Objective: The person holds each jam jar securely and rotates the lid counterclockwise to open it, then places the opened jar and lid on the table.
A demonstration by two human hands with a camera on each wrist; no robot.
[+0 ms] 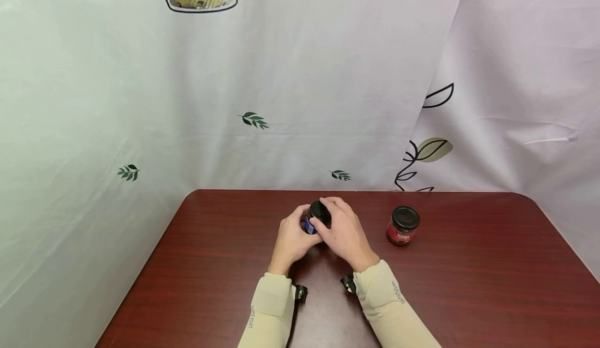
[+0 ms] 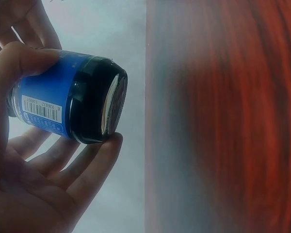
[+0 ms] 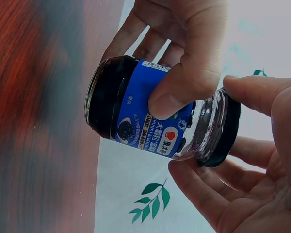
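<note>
A glass jar of blueberry jam (image 3: pixel 148 107) has a blue label, dark contents and a black lid (image 1: pixel 320 211). My left hand (image 1: pixel 293 239) grips the jar's body, its thumb pressed on the label in the right wrist view. At the other end my right hand (image 1: pixel 346 232) holds the lid between thumb and fingers, the lid still seated on the jar. In the left wrist view the jar's base (image 2: pixel 114 104) is held up over the table, with a fingertip of the left hand against its edge.
A second jar (image 1: pixel 402 226), with a red label and black lid, stands upright on the dark red wooden table (image 1: pixel 469 264) to the right of my hands. Behind the table hangs a white cloth (image 1: pixel 300 77) with printed leaves.
</note>
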